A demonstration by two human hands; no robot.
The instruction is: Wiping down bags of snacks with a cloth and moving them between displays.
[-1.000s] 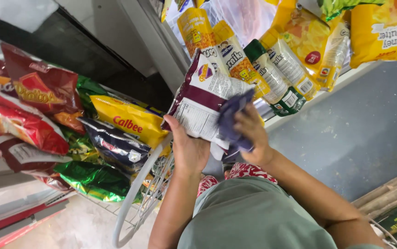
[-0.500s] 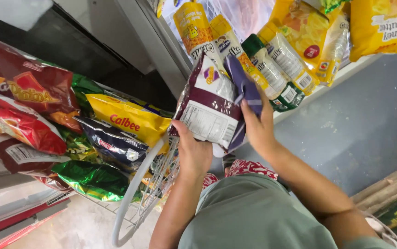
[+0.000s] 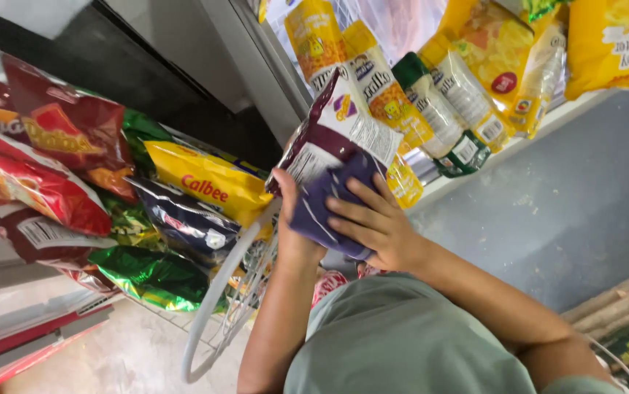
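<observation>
My left hand (image 3: 290,219) grips the lower edge of a maroon and white snack bag (image 3: 340,128) held up in front of the shelf. With my right hand (image 3: 374,225) I press a purple cloth (image 3: 321,208) flat against the lower face of that bag, fingers spread over it. Both forearms rise from the bottom of the view over my grey-green shirt.
A white wire rack (image 3: 219,292) at the left holds several snack bags: red (image 3: 59,131), yellow (image 3: 208,182), dark blue (image 3: 183,219) and green (image 3: 150,273). A pale shelf (image 3: 519,142) at the upper right carries yellow and green packets. Below it is a grey wall (image 3: 577,211).
The cloth has slid from the bag's upper right edge down to its lower face. The bag has tipped further upright and moved slightly right.
</observation>
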